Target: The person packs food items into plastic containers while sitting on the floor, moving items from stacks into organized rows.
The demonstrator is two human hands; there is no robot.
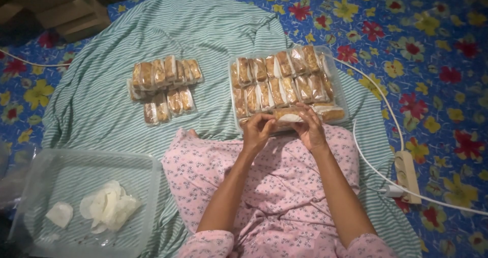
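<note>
Holding one wrapped pastry bar between both hands, just above the near edge of a clear plastic tray. Left hand closed around the bar's left end, fingers curled over the top, thumb underneath. Right hand gripping the right end the same way, fingertips pressed to the wrapper. Bar lying level, golden-brown through the clear film, touching or very nearly touching the tray's front row; cannot tell which. Tray filled with two rows of similar wrapped bars standing side by side, plus a couple lying flat at the near right corner. Resting on a green-and-white striped cloth spread over a blue floor covering with red and yellow flowers. Well apart to the left of the tray, a loose pile of wrapped bars sitting straight on the striped cloth, in two short rows. Nearer the body on the left, a clear plastic tub holding a small heap of white paper pieces and one separate white piece beside it. Forearms bare, coming out of pink patterned sleeves, lap covered in the same pink fabric. On the right, a white cable curving past the tray toward a power strip lying on the flowered covering. Brown cardboard boxes stacked at the upper left, in shadow.
</note>
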